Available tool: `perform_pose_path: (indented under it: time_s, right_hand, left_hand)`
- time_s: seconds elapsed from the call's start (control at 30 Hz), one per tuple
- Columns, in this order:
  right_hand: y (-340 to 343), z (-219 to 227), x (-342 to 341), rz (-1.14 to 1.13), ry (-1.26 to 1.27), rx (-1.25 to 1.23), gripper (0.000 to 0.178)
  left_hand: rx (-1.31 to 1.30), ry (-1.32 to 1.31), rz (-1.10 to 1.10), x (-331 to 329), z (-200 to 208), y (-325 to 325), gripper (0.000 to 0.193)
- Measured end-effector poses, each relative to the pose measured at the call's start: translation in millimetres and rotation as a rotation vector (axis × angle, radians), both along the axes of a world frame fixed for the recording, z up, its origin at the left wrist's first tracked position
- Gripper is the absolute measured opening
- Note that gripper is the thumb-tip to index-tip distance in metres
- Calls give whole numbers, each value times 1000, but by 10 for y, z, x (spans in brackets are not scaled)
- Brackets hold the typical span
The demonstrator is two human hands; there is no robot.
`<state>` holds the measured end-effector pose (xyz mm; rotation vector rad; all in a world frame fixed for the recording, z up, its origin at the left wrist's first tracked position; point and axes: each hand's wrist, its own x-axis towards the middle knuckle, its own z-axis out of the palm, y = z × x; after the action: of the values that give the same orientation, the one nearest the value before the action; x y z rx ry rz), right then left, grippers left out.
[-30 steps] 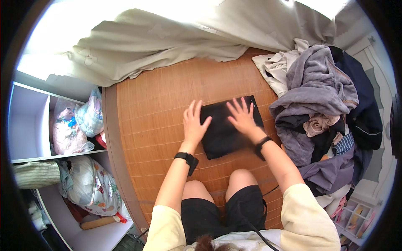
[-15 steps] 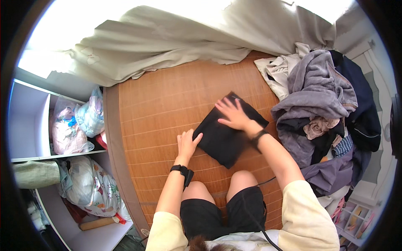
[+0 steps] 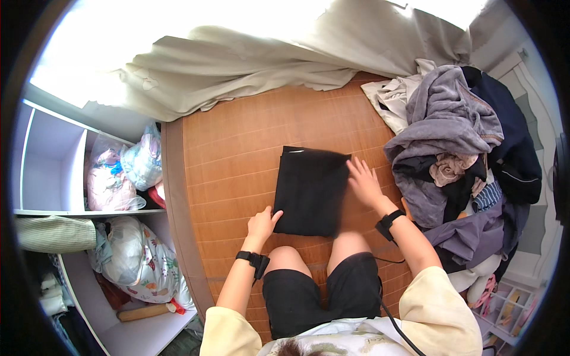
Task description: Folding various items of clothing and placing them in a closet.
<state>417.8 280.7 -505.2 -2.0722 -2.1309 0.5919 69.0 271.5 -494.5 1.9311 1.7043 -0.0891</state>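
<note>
A folded black garment (image 3: 310, 193) lies as a near-square on the brown mat in front of my knees, with a small pale tag at its far edge. My left hand (image 3: 262, 224) is at its near left corner, thumb on the cloth and fingers curled at the edge, pinching it. Beside the far right corner is my right hand (image 3: 366, 185), fingers stretched out and apart, touching or almost touching the side edge. The garment's right edge is blurred by motion.
A heap of clothes (image 3: 451, 124) lies at the right, grey fleece uppermost. Left of the brown slatted mat (image 3: 231, 154) stands a white shelf unit (image 3: 53, 212) holding bagged textiles. A pale curtain (image 3: 249, 71) hangs along the far side. A black cable (image 3: 395, 320) runs beside my right thigh.
The black garment has turned from a slanted position to nearly square with me. My right hand has moved off its top to the right edge; my left hand has shifted down to the near corner.
</note>
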Motion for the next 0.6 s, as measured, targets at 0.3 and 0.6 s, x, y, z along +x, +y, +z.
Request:
perform_pose_path:
  time_s: [0.3, 0.6]
  right_hand:
    - [-275, 290, -520, 430, 28, 192, 65]
    - [53, -319, -318, -634, 1159, -556, 53]
  left_hand:
    - [179, -537, 277, 254, -196, 402, 67]
    - [-598, -773, 224, 273, -467, 1075, 65]
